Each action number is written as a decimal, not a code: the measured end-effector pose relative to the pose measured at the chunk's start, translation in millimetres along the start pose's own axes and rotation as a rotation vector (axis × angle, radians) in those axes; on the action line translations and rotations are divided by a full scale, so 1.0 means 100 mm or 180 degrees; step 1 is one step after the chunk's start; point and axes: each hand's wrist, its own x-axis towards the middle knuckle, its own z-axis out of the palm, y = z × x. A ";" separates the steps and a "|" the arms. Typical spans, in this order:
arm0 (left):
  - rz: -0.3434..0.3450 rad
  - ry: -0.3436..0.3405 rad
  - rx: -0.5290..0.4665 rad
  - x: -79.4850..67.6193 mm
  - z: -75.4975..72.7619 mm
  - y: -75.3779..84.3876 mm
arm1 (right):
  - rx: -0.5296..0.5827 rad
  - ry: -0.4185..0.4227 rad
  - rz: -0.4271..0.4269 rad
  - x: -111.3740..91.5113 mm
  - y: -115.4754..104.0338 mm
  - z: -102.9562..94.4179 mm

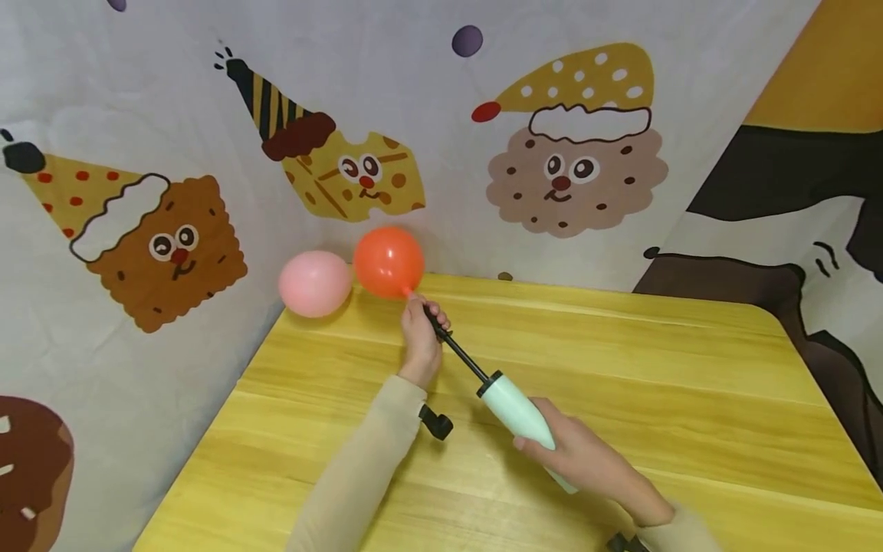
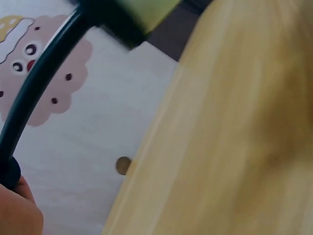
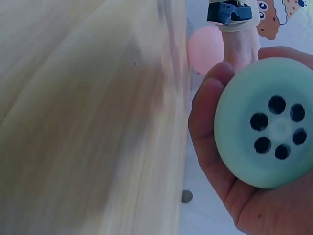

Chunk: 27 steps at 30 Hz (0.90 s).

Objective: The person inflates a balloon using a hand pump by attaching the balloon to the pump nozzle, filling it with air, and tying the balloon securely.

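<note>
A mint-green balloon pump (image 1: 516, 412) with a black rod (image 1: 466, 359) slants across the middle of the head view. My right hand (image 1: 589, 456) grips its green barrel; the right wrist view shows the rounded end (image 3: 279, 125) with several holes, fingers wrapped around it. At the far end of the pump, my left hand (image 1: 422, 337) holds the black front part together with the neck of an inflated orange balloon (image 1: 389, 262). How the neck sits on the nozzle is hidden by the fingers. The black rod (image 2: 36, 88) also crosses the left wrist view.
An inflated pink balloon (image 1: 315, 284) sits at the table's back left corner, beside the orange one. Behind the wooden table (image 1: 655, 368) hangs a pale cloth (image 1: 428, 84) with cartoon biscuits in party hats. Each wrist wears a black camera mount (image 1: 436, 422).
</note>
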 end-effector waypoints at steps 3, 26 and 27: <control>-0.0059 -0.0040 0.0036 -0.07 -0.01 -0.09 | -0.0005 0.0035 0.0080 0.07 -0.02 0.05; -0.0088 -0.0110 0.0188 -0.10 0.00 -0.12 | 0.0127 0.0120 0.0214 0.18 -0.11 0.10; -0.0045 -0.0068 0.0163 -0.06 -0.02 -0.08 | 0.0093 0.0082 0.0187 0.12 -0.10 0.07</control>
